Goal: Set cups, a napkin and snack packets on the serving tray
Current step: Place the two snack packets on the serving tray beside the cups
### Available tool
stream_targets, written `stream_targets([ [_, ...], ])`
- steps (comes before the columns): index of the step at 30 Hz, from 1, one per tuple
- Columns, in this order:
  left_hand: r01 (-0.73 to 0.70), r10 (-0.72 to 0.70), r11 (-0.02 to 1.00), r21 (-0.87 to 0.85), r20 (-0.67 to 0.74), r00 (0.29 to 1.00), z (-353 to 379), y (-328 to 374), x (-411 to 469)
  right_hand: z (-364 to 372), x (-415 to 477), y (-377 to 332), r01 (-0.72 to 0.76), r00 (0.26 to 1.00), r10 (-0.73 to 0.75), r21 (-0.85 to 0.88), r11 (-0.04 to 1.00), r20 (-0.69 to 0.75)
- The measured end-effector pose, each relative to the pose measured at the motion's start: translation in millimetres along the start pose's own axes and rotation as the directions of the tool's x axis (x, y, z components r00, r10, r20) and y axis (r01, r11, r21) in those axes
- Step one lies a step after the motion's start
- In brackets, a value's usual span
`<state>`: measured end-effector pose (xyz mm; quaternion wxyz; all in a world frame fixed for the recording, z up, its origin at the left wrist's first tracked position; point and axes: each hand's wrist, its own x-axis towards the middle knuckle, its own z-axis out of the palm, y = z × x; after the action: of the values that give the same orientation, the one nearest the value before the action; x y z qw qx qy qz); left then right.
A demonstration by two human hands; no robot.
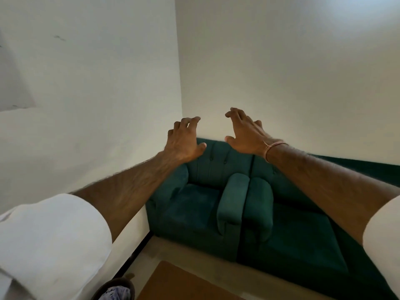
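Right, two bare hands are up in the air, and neither holds a thing. The left hand (184, 140) is spread wide with its fingers curled like a claw, back of the hand towards the camera. The right hand (243, 133) mirrors it, fingers apart and bent, palm empty, with a thin pinkish band (273, 147) round its wrist. The two hands sit close together without touching, both above the sofa's backrest and in front of the plain white wall (281, 72).

Both forearms reach forward, long axes converging towards the sofa, each ending in a rolled white sleeve (49, 241).

The green sofa (194, 213) looks like soft velvet, with a button-tufted back and two rounded, padded armrests (232, 198) side by side at its middle, so it may really be two seats pushed together.

In front of the sofa lies a flat brown surface (179, 282), possibly a table corner. Left of it, at the bottom edge, there's a dark rounded bowl-like thing (118, 289) with something pale and lilac inside; too cut off to name.

No tray, cups, napkin or packets are in view.
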<state>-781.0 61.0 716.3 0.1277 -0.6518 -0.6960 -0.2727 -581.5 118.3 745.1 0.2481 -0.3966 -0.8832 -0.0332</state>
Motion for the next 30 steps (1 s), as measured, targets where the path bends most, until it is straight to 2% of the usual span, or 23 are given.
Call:
stream_targets([
  [6,-0.044,0.048,0.998,-0.051,0.076,0.996,29,36,-2,-1,-50,37,-0.122,0.992,0.121,0.019,0.992,0.036],
  [16,-0.128,0.156,0.986,-0.111,0.291,0.944,168,81,-43,70,-176,125,-0.382,0.91,0.384,-0.046,0.923,0.158],
  [25,-0.181,0.257,0.965,-0.189,0.561,0.787,338,150,-164,173,-358,221,-0.616,0.744,0.603,-0.057,0.786,0.288],
  [30,-0.171,0.291,0.955,-0.241,0.675,0.678,434,198,-255,237,-479,272,-0.746,0.604,0.713,-0.061,0.663,0.356],
])
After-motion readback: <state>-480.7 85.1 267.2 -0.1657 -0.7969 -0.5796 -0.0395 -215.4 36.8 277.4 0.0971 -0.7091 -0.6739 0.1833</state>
